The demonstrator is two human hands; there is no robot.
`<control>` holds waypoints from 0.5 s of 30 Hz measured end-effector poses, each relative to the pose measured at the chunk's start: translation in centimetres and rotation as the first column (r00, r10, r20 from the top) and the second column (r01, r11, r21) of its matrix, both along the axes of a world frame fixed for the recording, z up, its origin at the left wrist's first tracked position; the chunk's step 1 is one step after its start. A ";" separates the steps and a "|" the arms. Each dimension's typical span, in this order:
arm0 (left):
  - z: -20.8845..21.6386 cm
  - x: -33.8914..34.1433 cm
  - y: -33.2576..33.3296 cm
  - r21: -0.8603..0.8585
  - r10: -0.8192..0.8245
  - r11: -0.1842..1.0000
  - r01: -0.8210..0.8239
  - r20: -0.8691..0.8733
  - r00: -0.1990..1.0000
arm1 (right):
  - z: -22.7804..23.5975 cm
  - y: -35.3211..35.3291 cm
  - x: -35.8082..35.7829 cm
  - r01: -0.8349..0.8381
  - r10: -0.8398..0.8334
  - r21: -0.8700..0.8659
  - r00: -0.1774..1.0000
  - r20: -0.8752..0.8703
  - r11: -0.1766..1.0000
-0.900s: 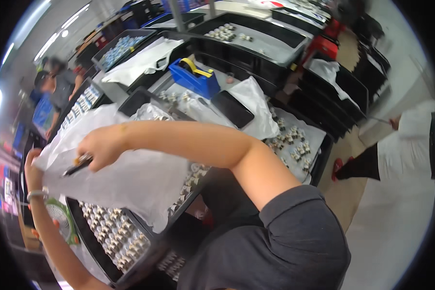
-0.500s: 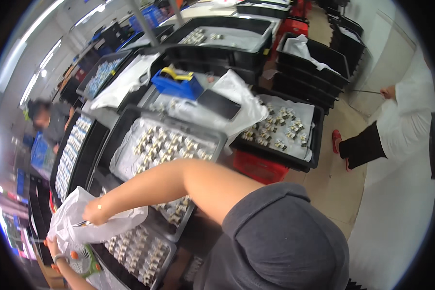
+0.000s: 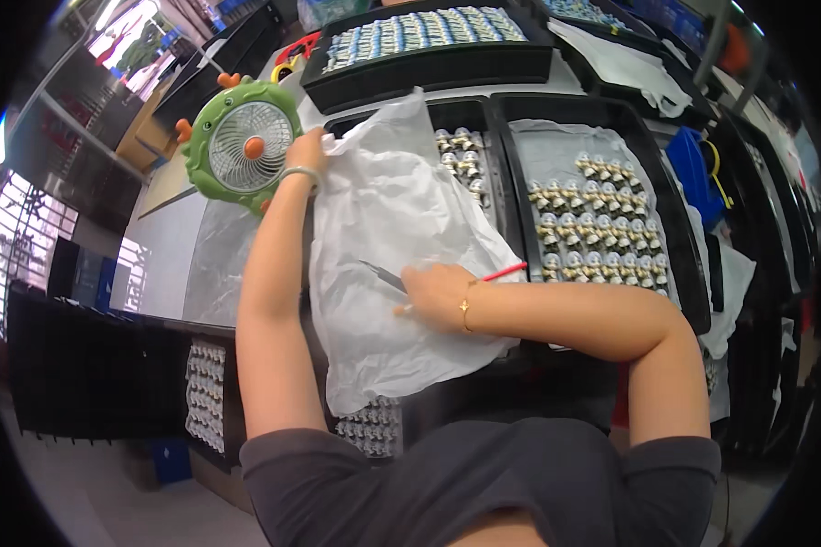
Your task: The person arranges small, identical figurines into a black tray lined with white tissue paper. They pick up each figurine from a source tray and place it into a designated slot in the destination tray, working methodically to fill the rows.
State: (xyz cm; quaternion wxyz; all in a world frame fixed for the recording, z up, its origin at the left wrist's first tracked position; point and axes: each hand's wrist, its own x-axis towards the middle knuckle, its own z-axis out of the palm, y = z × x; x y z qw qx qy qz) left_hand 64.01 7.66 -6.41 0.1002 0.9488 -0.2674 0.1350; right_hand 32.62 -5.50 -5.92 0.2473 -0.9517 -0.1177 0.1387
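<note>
A thin, crumpled white sheet hangs spread in front of me, over part of a black tray of small figures. My left hand is closed on its upper left corner, beside a green fan with an orange hub. My right hand is closed over the sheet's lower middle, round a slim grey pointed tool that looks like tweezers. A thin red stick shows by the right wrist; whether that hand holds it I cannot tell. The sheet hides most of the tray's contents.
Right of the sheet, a black tray holds rows of white and gold figures. Behind stands a tray of blue and white pieces. A blue tape dispenser is at the right. More figures show low on the left.
My view has turned left and down, bringing the fan and both arms into full view. The sheet, bunched up before, is now spread between my hands over the tray.
</note>
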 end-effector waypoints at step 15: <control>-0.9 -4.0 -8.7 -0.062 -0.016 0.997 0.049 0.444 0.896 | -0.9 1.0 -0.3 0.124 -0.135 -0.070 0.976 -0.173 0.990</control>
